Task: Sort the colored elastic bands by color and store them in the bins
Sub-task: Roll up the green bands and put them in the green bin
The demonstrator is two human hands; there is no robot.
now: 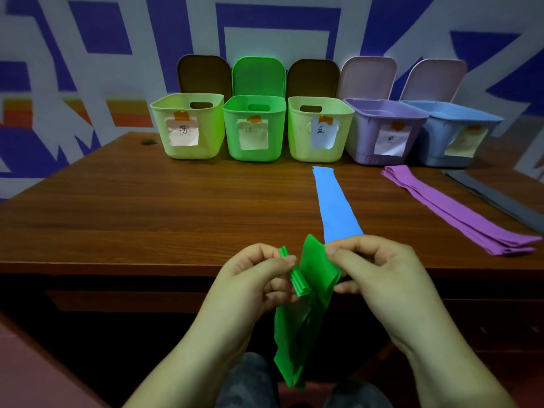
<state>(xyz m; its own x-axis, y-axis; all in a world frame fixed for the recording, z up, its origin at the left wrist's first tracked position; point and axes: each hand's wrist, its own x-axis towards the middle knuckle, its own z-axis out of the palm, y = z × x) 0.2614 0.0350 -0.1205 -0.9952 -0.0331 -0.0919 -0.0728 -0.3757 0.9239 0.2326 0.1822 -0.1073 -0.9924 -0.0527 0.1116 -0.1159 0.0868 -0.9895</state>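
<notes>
Both hands work a green band just off the near edge of the table.

The left hand pinches the band's folded part and the right hand pinches its flat end; the rest hangs below the table edge. Beyond the hands lies a blue band, its near end hidden by the right hand. A purple stack lies to its right. Left of the blue band the tabletop is bare wood up to five open bins; their labels are hard to read.
</notes>
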